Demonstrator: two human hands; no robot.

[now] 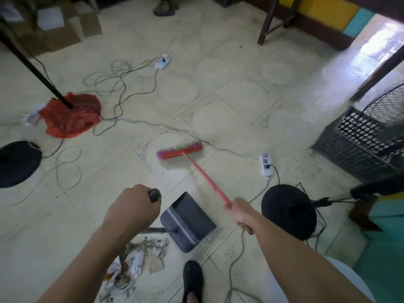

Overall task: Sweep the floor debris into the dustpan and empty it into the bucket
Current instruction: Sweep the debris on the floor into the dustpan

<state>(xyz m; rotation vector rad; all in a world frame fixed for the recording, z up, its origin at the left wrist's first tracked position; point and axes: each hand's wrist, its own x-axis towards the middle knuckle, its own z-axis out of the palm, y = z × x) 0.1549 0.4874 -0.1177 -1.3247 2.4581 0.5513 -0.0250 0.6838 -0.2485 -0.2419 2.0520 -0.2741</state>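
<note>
My left hand [131,206] grips the black top of the grey dustpan's handle. The dustpan [188,219] stands on the floor just below and right of that hand, its mouth facing the broom. My right hand [240,212] grips the red stick of the broom. The red broom head [179,150] with purple and green bristles rests on the tiles ahead of the pan, beside a patch of fine specks [142,147]. A pile of paper and leaf debris [133,261] lies under my left forearm. No bucket shows in view.
Grey cables [122,84] loop over the floor between two white power strips [162,61] [267,164]. Black round stand bases [17,164] [288,212], a red plastic bag [72,114], a dark crate [363,138] and my shoe [192,278] surround the area.
</note>
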